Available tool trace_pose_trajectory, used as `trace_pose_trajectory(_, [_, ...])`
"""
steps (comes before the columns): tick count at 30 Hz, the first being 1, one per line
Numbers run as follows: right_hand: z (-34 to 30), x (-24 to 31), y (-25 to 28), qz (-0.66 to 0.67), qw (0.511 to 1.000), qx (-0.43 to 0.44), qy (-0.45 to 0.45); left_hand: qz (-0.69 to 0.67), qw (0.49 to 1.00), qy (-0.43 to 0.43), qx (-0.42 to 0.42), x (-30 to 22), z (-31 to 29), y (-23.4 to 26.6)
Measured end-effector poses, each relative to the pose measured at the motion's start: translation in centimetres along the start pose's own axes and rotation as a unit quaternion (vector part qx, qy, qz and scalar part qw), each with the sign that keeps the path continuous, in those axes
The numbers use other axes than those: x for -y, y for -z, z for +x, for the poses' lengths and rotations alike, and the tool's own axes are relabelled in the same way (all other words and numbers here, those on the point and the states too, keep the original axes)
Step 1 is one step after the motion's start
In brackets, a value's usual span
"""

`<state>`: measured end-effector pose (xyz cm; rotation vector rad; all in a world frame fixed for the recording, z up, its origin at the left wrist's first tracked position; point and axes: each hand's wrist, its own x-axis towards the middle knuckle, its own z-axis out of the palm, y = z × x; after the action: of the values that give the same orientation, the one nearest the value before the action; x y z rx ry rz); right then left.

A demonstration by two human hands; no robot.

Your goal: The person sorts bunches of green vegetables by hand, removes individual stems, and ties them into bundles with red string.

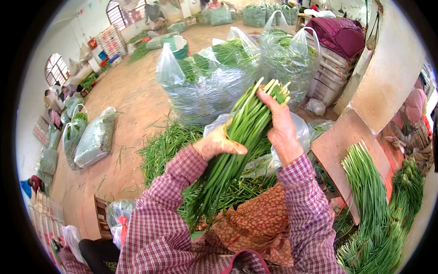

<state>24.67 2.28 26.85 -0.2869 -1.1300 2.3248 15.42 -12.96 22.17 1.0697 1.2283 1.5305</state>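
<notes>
A thick bunch of garlic chives (237, 148) slants across the middle, pale cut ends up and right, dark green leaves hanging toward my lap. My left hand (219, 141) is wrapped round the middle of the bunch, thumb across its front. Near the pale ends my right hand (279, 125) grips the same bunch, thumb along the stalks. Beneath it, a heap of loose chives (166, 148) spreads over the floor. A patterned orange-brown cloth (255, 221) covers my lap.
Large clear plastic bags of chives (210, 91) stand just ahead. On my right, a tilted board (346, 150) leans near piled chive bundles (365, 182). Packed bags (96, 137) sit on the floor at left. A person (155, 13) is far back; another person's hand (68, 255) shows lower left.
</notes>
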Motion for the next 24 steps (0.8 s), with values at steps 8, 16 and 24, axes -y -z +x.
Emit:
trace_pose_trajectory(8, [-4.5,-4.5,0.4,0.088,0.992,-0.089,-0.002,-0.207,0.976,0.065,-0.012,7.2,-9.5,-8.3])
trace_pose_trajectory(16, [-6.0,-4.2,0.4,0.069,0.995,-0.077,0.01,-0.168,0.966,0.159,-0.119,3.0,-10.8,-11.4])
trace_pose_trajectory(24, [-3.9,-2.0,2.6,-0.018,1.0,0.001,0.016,-0.179,0.967,0.131,-0.122,2.2,-10.5,-10.2])
